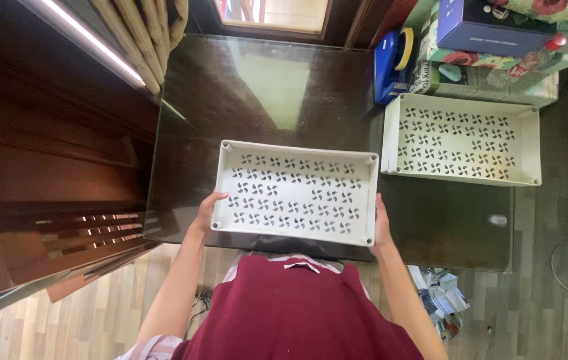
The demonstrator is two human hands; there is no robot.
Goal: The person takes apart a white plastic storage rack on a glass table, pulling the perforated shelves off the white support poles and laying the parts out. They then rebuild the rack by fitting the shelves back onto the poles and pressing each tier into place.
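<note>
Nearest the camera, a person in a dark red top stands at the near edge of a dark glass tabletop [264, 87]. The two hands are well apart, each clamped on one short side of a white perforated tray [295, 192]: the left hand [207, 212] grips the tray's near left corner, the right hand [381, 227] its near right corner. The tray is open side up and empty, at the near edge of the tabletop, roughly in the middle; whether it rests on the glass or is held just above it cannot be told.

Farther off, toward the right edge, a second white perforated tray [462, 139] of the same kind lies flat, also empty, apart from the held one. As things lie, one tray is set down and the other is in hand, not yet released.

At the far right corner a blue tape dispenser [390, 63] sits beside stacked boxes [497, 50].
</note>
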